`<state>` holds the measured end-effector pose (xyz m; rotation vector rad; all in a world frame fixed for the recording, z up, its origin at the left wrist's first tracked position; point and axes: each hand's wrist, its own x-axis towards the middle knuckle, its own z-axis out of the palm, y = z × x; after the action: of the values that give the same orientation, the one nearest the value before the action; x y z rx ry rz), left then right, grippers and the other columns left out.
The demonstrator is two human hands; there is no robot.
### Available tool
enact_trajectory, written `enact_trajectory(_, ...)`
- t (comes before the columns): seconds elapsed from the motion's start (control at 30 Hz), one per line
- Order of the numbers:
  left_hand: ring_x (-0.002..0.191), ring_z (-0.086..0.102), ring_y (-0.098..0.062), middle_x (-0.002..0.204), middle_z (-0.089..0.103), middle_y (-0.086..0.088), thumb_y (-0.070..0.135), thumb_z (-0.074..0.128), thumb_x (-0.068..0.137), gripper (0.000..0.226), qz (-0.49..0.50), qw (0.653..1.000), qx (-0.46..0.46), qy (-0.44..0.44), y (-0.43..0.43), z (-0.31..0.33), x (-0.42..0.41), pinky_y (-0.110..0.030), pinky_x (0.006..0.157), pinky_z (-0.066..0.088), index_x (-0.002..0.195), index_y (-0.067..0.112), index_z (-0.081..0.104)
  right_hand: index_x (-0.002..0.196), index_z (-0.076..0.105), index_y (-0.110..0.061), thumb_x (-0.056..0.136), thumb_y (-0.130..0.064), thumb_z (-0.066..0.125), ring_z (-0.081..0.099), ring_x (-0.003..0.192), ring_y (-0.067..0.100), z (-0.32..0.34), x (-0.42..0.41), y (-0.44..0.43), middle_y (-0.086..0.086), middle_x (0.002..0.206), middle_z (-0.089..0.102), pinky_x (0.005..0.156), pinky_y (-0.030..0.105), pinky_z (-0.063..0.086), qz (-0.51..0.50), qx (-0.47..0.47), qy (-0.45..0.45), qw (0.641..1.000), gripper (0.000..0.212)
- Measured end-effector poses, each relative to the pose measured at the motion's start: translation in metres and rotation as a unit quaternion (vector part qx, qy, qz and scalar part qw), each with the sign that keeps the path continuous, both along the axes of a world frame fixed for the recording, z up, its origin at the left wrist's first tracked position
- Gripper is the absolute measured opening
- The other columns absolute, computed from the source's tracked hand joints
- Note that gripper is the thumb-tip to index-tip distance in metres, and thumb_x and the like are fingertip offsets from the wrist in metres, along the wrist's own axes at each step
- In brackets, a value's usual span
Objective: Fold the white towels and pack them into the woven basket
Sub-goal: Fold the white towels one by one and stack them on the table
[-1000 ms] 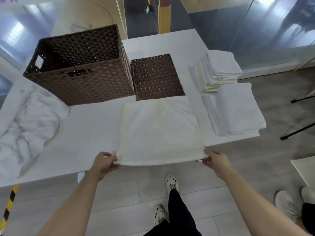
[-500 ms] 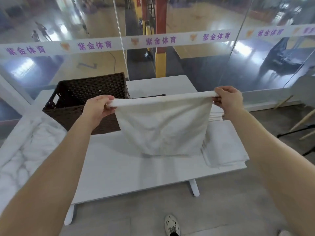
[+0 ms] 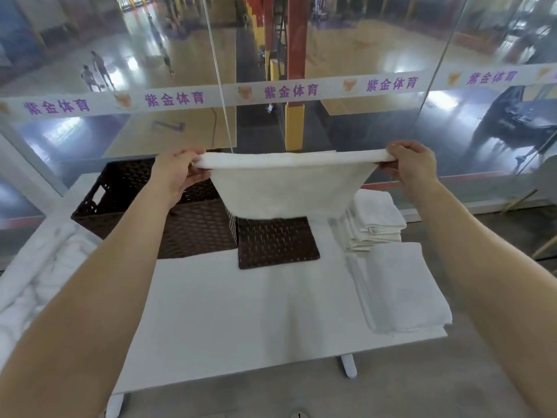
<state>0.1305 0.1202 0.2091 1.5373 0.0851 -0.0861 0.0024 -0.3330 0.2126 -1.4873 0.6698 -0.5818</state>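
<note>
I hold a folded white towel [image 3: 289,185] stretched in the air above the table. My left hand [image 3: 177,173] grips its left top corner and my right hand [image 3: 413,167] grips its right top corner. The towel hangs down over the far part of the flat brown woven lid [image 3: 277,242]. The brown woven basket [image 3: 126,203] stands at the back left, partly behind my left arm. Two stacks of folded white towels sit on the right: a far stack [image 3: 376,218] and a near stack [image 3: 401,285].
A heap of unfolded white towels [image 3: 33,285] lies at the table's left end. The white table [image 3: 229,321] has bare surface in front of the lid. A glass wall with a printed band stands just behind the table.
The towel lay flat on the table with my hands at its near corners; both hands have lifted it up and away, and it now hangs higher, over the lid.
</note>
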Motion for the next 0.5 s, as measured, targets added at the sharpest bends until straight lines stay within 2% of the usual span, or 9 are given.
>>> enact_trajectory(0.07, 0.107, 0.073, -0.032, 0.124, 0.070, -0.019, 0.006, 0.059, 0.106, 0.023, 0.000, 1.000, 0.018, 0.008, 0.009, -0.023, -0.016, -0.037, 0.084, 0.066, 0.100, 0.013, 0.080, 0.089, 0.079, -0.018, 0.093, -0.014, 0.077, 0.077, 0.084, 0.026, -0.026, -0.018, 0.006, 0.009, 0.100, 0.075, 0.069, 0.033, 0.066, -0.003, 0.015, -0.010, 1.000, 0.006)
enact_trajectory(0.17, 0.102, 0.075, -0.031, 0.120, 0.073, -0.018, 0.004, 0.059, 0.104, 0.030, -0.012, 0.998, 0.045, 0.053, 0.027, -0.082, -0.052, -0.038, 0.083, 0.066, 0.089, 0.015, 0.083, 0.087, 0.080, -0.020, 0.092, -0.012, 0.074, 0.073, 0.085, 0.029, -0.095, -0.057, 0.016, 0.011, 0.097, 0.074, 0.076, 0.042, 0.067, 0.002, 0.026, 0.026, 0.999, 0.011)
enact_trajectory(0.23, 0.097, 0.075, -0.030, 0.118, 0.074, -0.019, 0.000, 0.058, 0.103, 0.032, -0.022, 0.993, 0.054, 0.099, 0.039, -0.136, -0.082, -0.039, 0.083, 0.067, 0.088, 0.013, 0.083, 0.096, 0.079, -0.014, 0.097, -0.010, 0.073, 0.072, 0.077, 0.025, -0.155, -0.089, 0.026, 0.010, 0.095, 0.074, 0.078, 0.043, 0.067, 0.016, 0.018, 0.084, 0.996, 0.008)
enact_trajectory(0.33, 0.091, 0.071, -0.031, 0.120, 0.074, -0.028, -0.010, 0.058, 0.100, 0.025, -0.027, 0.979, 0.073, 0.190, 0.056, -0.224, -0.129, -0.035, 0.077, 0.068, 0.099, 0.002, 0.081, 0.108, 0.076, -0.003, 0.101, -0.006, 0.071, 0.073, 0.066, 0.026, -0.248, -0.139, 0.046, 0.023, 0.101, 0.073, 0.070, 0.039, 0.068, 0.045, 0.035, 0.186, 0.981, 0.009)
enact_trajectory(0.4, 0.095, 0.073, -0.036, 0.120, 0.075, -0.028, -0.014, 0.058, 0.098, 0.025, -0.033, 0.962, 0.094, 0.255, 0.067, -0.275, -0.161, -0.031, 0.071, 0.068, 0.104, -0.004, 0.080, 0.106, 0.076, -0.004, 0.101, -0.001, 0.069, 0.075, 0.069, 0.036, -0.301, -0.169, 0.060, 0.030, 0.105, 0.073, 0.076, 0.048, 0.067, 0.073, 0.050, 0.254, 0.963, 0.010)
enact_trajectory(0.5, 0.101, 0.074, -0.040, 0.119, 0.075, -0.030, -0.015, 0.060, 0.096, 0.026, -0.046, 0.938, 0.131, 0.317, 0.087, -0.325, -0.207, -0.032, 0.070, 0.068, 0.102, -0.003, 0.082, 0.096, 0.081, -0.014, 0.099, -0.002, 0.068, 0.076, 0.071, 0.039, -0.356, -0.212, 0.075, 0.031, 0.106, 0.073, 0.086, 0.059, 0.065, 0.104, 0.057, 0.325, 0.938, 0.018)
